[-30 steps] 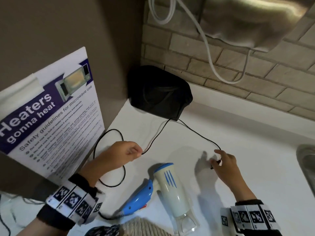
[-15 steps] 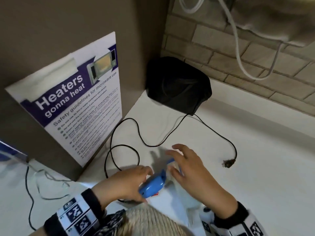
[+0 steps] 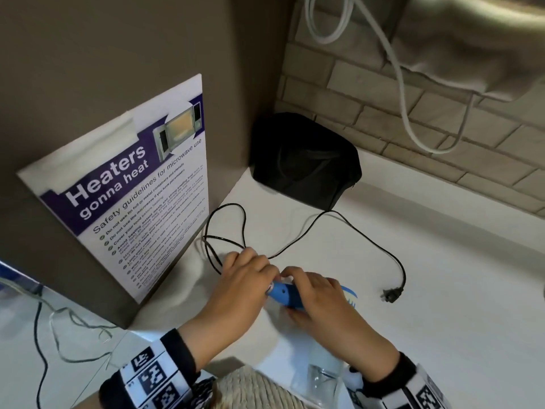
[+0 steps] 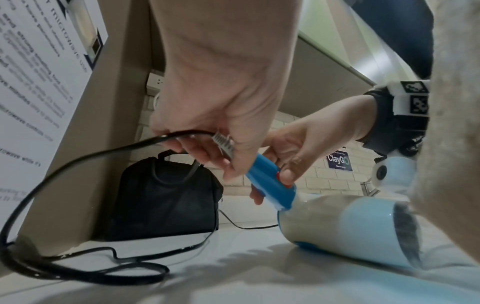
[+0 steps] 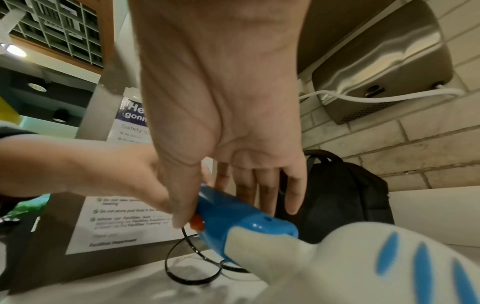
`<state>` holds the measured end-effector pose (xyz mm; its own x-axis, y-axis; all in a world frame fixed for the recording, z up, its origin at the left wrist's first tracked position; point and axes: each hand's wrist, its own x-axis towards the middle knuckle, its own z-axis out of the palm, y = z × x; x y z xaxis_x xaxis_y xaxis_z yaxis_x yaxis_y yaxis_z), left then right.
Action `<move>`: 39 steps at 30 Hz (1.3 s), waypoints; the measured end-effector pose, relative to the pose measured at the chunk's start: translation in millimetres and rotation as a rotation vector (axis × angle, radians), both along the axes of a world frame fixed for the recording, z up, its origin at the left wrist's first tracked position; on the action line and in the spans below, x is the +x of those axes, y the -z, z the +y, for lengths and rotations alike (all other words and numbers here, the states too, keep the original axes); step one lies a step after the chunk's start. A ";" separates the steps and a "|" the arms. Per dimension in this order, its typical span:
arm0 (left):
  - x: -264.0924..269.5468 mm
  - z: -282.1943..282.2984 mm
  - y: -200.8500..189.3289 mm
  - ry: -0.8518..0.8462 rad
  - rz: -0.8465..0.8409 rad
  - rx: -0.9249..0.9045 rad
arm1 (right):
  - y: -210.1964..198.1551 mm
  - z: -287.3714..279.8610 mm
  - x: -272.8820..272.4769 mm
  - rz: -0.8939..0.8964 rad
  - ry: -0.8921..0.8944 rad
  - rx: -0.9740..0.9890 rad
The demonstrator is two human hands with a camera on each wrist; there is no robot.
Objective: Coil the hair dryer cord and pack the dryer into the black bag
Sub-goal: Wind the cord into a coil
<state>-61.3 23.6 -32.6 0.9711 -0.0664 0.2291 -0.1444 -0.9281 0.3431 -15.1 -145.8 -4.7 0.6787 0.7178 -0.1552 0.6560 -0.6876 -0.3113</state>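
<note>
**Head view: both hands on dryer handle, cord loose on bench**

Head view, lower centre of frame: left hand (image 3: 247, 278) and right hand (image 3: 321, 296) meet over the blue handle (image 3: 284, 293) of the hair dryer (image 3: 324, 361). Dryer lies on the white bench (image 3: 442, 290), clear nozzle end toward bottom edge of frame, mostly hidden by right forearm.

Left wrist view: left grip clenched on the cord (image 4: 85, 162) where it leaves the handle, fingers curled round cord and its ribbed strain relief (image 4: 223, 145). Right grip grasping the handle w/ thumb by the red switch (image 4: 284, 181), fingers behind. Dryer body (image 4: 345, 228) white w/ pale blue rear, resting on bench at right of frame.

Right wrist view: thumb pressed at the orange-red switch (image 5: 196, 223) on handle, other fingers reaching straight past the far side of it; blue stripes on dryer body at lower right.

Cord in head view: runs from left hand into loops at centre-left (image 3: 224, 231), then sweeps right across bench to the plug (image 3: 392, 295), which lies flat, apart from both hands, right of centre. Not coiled yet.

Black bag (image 3: 303, 160) sits in the bench corner, upper centre, against brick wall (image 3: 413, 113); cord passes just in front of it. Microwave safety poster (image 3: 132, 196) on brown panel at left. Steel hand dryer (image 3: 477, 45) w/ white cable (image 3: 404, 93) at upper right.
</note>
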 end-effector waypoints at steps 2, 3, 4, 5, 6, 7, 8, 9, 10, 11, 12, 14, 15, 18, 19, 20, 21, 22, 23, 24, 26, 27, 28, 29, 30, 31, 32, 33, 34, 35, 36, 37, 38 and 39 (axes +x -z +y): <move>1.4 -1.0 -7.3 -0.119 -0.119 -0.103 | -6.2 -1.9 4.8 -0.010 0.037 0.020; 1.5 0.7 -12.7 -0.205 -0.170 -0.138 | -7.8 -3.1 6.7 -0.008 0.058 0.029; 1.5 3.9 -15.9 -0.282 -0.210 -0.170 | -9.1 -4.4 8.0 -0.008 0.078 0.042; 1.3 8.0 -18.2 -0.348 -0.245 -0.202 | -8.9 -5.8 8.9 -0.009 0.097 0.054; 1.5 12.4 -19.6 -0.396 -0.251 -0.254 | -8.5 -7.1 9.5 -0.010 0.115 0.066; 2.0 16.8 -19.1 -0.419 -0.221 -0.335 | -7.5 -8.2 10.0 -0.008 0.132 0.080; 3.3 20.2 -16.8 -0.427 -0.161 -0.443 | -6.7 -9.0 10.0 -0.004 0.143 0.096; 5.0 22.4 -13.2 -0.427 -0.073 -0.572 | -6.1 -9.5 9.8 0.003 0.149 0.111; 6.6 23.5 -10.9 -0.427 0.020 -0.727 | -6.2 -9.6 9.3 0.010 0.148 0.121; 7.8 23.6 -11.3 -0.425 0.099 -0.901 | -6.9 -9.4 8.3 0.017 0.141 0.128; 9.0 23.0 -12.7 -0.423 0.144 -1.067 | -8.3 -9.0 6.9 0.024 0.129 0.135; 13.9 22.1 -22.7 -0.425 0.161 -1.307 | -11.4 -8.9 3.9 0.049 0.100 0.150; 16.8 22.6 -31.8 -0.429 0.144 -1.410 | -13.4 -9.0 2.6 0.072 0.084 0.159; 25.4 29.5 -63.3 -0.443 0.111 -1.735 | -19.4 -9.0 1.1 0.168 0.060 0.188; 27.8 32.8 -71.7 -0.431 0.135 -1.790 | -21.8 -8.8 1.0 0.196 0.057 0.201; 29.3 34.8 -80.6 -0.397 0.177 -1.812 | -24.3 -8.8 1.2 0.210 0.050 0.215; 30.1 36.0 -86.6 -0.352 0.222 -1.790 | -26.2 -8.9 2.1 0.217 0.045 0.226; 30.7 36.6 -91.0 -0.303 0.261 -1.725 | -28.8 -9.2 3.8 0.216 0.049 0.236; 31.0 35.5 -95.0 -0.255 0.291 -1.626 | -31.8 -9.7 6.4 0.211 0.060 0.254; 30.8 33.9 -98.0 -0.210 0.312 -1.511 | -35.1 -9.8 9.7 0.195 0.072 0.290; 31.4 29.1 -102.2 -0.107 0.349 -1.316 | -44.5 -8.6 17.4 0.125 0.081 0.405; 31.7 26.6 -103.6 -0.041 0.380 -1.259 | -51.0 -6.8 21.4 0.081 0.071 0.463; 31.6 23.9 -105.5 0.032 0.417 -1.222 | -58.2 -4.3 25.5 0.036 0.046 0.515; 31.0 21.0 -108.0 0.101 0.454 -1.198 | -65.4 -1.0 29.9 -0.013 0.009 0.553; 30.1 18.3 -110.2 0.161 0.482 -1.178 | -71.7 1.8 34.1 -0.065 -0.028 0.573; 28.6 15.7 -113.0 0.214 0.500 -1.162 | -76.9 4.2 38.3 -0.116 -0.064 0.580; 27.4 14.2 -115.2 0.259 0.507 -1.145 | -80.7 6.0 42.0 -0.161 -0.096 0.579; 25.9 13.3 -117.3 0.300 0.502 -1.128 | -83.3 6.8 44.8 -0.191 -0.119 0.577; 24.4 13.9 -119.0 0.335 0.486 -1.117 | -86.1 6.9 46.7 -0.198 -0.121 0.573; 22.7 15.0 -120.6 0.366 0.466 -1.131 | -87.3 5.3 48.4 -0.177 -0.099 0.571; 21.1 17.0 -121.9 0.389 0.444 -1.183 | -88.1 2.6 49.9 -0.135 -0.052 0.571; 20.2 19.4 -122.2 0.395 0.422 -1.275 | -88.8 -0.9 51.1 -0.078 0.013 0.568; 20.4 22.3 -120.8 0.381 0.398 -1.391 | -89.4 -4.6 52.5 -0.017 0.081 0.573; 21.4 24.6 -118.7 0.353 0.374 -1.501 | -88.8 -8.0 54.3 0.033 0.136 0.592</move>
